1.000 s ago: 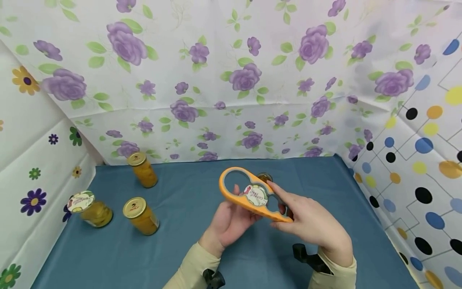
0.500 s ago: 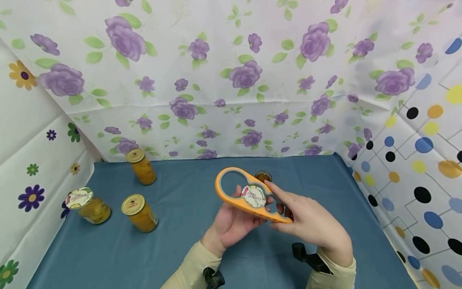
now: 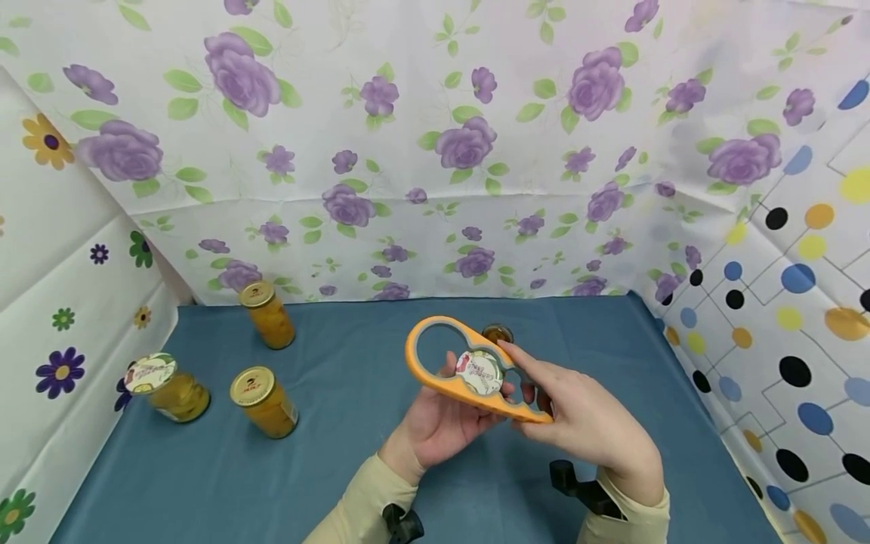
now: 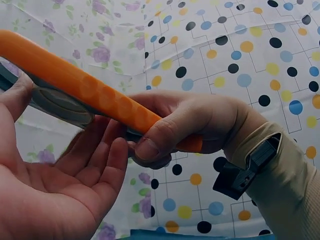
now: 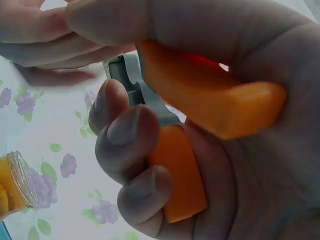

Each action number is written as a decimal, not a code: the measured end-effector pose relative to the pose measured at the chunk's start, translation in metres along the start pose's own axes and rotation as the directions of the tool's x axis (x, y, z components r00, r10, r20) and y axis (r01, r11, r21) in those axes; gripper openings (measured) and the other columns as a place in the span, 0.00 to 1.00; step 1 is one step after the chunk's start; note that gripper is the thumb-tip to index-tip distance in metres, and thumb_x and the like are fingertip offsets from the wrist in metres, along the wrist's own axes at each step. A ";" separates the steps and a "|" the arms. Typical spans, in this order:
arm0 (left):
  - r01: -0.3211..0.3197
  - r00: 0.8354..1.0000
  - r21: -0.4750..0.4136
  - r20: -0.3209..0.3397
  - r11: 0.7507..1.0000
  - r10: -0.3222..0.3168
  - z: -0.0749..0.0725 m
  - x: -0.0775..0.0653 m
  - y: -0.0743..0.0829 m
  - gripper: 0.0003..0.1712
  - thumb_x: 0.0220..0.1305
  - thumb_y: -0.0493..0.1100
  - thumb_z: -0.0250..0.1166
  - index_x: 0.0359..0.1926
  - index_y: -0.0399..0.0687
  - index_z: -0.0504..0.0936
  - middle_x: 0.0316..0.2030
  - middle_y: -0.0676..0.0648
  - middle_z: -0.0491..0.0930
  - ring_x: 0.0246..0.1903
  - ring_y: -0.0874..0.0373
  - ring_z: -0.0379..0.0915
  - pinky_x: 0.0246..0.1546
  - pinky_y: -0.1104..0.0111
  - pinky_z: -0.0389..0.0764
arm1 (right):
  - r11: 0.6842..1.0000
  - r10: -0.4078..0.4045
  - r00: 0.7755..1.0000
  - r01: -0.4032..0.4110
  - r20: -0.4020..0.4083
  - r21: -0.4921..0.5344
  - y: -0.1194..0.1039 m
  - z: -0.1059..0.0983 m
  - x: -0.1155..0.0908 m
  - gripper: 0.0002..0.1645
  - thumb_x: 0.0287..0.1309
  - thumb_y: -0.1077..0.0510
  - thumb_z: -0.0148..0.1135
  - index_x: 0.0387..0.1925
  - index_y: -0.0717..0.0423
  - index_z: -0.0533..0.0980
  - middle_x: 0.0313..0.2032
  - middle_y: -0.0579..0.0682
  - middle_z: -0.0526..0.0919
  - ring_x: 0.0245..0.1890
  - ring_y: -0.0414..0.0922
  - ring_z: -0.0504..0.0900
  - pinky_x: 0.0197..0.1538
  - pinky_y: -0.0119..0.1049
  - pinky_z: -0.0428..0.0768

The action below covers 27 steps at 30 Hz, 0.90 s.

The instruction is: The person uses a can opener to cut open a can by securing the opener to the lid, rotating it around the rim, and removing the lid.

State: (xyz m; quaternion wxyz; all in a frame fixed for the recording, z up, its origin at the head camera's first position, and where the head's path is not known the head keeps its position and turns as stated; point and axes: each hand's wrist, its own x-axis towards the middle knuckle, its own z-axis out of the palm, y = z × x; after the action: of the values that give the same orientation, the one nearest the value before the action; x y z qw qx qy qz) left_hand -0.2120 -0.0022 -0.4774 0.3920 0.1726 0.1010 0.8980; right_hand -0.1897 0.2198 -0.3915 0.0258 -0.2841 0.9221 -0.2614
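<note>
An orange jar opener [image 3: 442,384] with a grey lining and rounded openings is held up above the blue table. My right hand [image 3: 587,415] grips its handle ends; in the right wrist view the fingers [image 5: 127,132] curl round them. A round jar lid [image 3: 479,372] with a white printed top sits in the opener's middle opening. My left hand [image 3: 442,427] holds the lid from below, thumb at one edge and fingers at the other. From the left wrist view, the lid's underside [image 4: 62,106] shows, with no jar attached. Behind the opener stands a small glass jar [image 3: 498,332], partly hidden.
At the left of the blue-covered table [image 3: 340,468] stand a jar with a printed white lid [image 3: 170,389], a gold-lidded jar [image 3: 265,402] and another gold-lidded jar [image 3: 268,316] farther back. Floral cloth [image 3: 408,151] hangs behind; dotted cloth [image 3: 795,363] borders the right.
The opener and lid have shifted slightly left, and more left fingertips show through the opener. Both hands keep their hold. The whole head view has moved a little.
</note>
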 end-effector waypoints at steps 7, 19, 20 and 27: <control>0.031 0.999 0.050 0.013 0.998 -0.032 0.003 0.001 0.003 0.47 0.70 0.66 0.55 0.77 0.46 0.51 0.58 0.42 0.73 0.58 0.51 0.71 0.62 0.63 0.71 | 0.999 -0.047 0.999 0.048 -0.027 0.020 0.001 0.000 -0.001 0.59 0.50 0.58 0.71 0.77 0.30 0.50 0.28 0.39 0.73 0.22 0.35 0.69 0.23 0.31 0.72; 0.033 0.999 0.170 -0.034 0.985 -0.028 0.005 -0.008 0.008 0.43 0.70 0.66 0.55 0.71 0.40 0.60 0.55 0.44 0.74 0.55 0.53 0.73 0.57 0.64 0.74 | 0.993 -0.106 0.994 0.105 0.003 0.058 0.000 0.004 0.003 0.58 0.49 0.61 0.69 0.77 0.30 0.51 0.24 0.41 0.69 0.19 0.35 0.64 0.23 0.30 0.66; 0.031 0.999 0.171 -0.041 0.985 -0.025 0.005 -0.009 0.008 0.42 0.72 0.66 0.53 0.70 0.39 0.60 0.55 0.44 0.74 0.54 0.53 0.73 0.56 0.64 0.75 | 0.992 -0.112 0.994 0.112 -0.001 0.063 -0.001 0.005 0.003 0.59 0.49 0.61 0.68 0.77 0.30 0.51 0.24 0.41 0.69 0.19 0.35 0.63 0.23 0.30 0.65; -0.013 1.000 0.202 -0.017 0.979 0.017 0.006 -0.007 0.008 0.42 0.68 0.62 0.61 0.69 0.40 0.60 0.55 0.44 0.74 0.54 0.53 0.73 0.55 0.64 0.76 | 0.987 -0.155 0.986 0.157 -0.065 0.034 0.000 0.005 0.003 0.60 0.43 0.64 0.69 0.76 0.33 0.54 0.27 0.36 0.67 0.22 0.35 0.65 0.22 0.30 0.65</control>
State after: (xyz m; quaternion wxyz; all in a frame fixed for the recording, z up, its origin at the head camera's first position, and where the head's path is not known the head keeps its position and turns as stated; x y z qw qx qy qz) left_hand -0.2104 -0.0122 -0.4711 0.3648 0.2038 0.1941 0.8875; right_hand -0.1914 0.2162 -0.3955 -0.0180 -0.3465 0.8921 -0.2895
